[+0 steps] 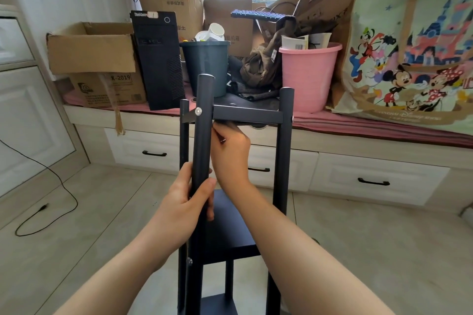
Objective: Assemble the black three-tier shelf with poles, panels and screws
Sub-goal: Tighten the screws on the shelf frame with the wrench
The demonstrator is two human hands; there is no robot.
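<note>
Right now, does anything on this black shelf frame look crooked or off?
Yes. The near-left black metal pole, gripped by the left hand, rises higher than the other pole tops and tilts slightly against the top black panel.

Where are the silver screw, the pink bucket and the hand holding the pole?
silver screw [197,111]: head view, on its round head.
pink bucket [307,79]: head view, on its front wall.
left hand [184,202]: head view, on its back.

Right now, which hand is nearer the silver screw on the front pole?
Right. The right hand sits just below the silver screw, under the top panel; the left hand grips the front pole farther down.
</note>
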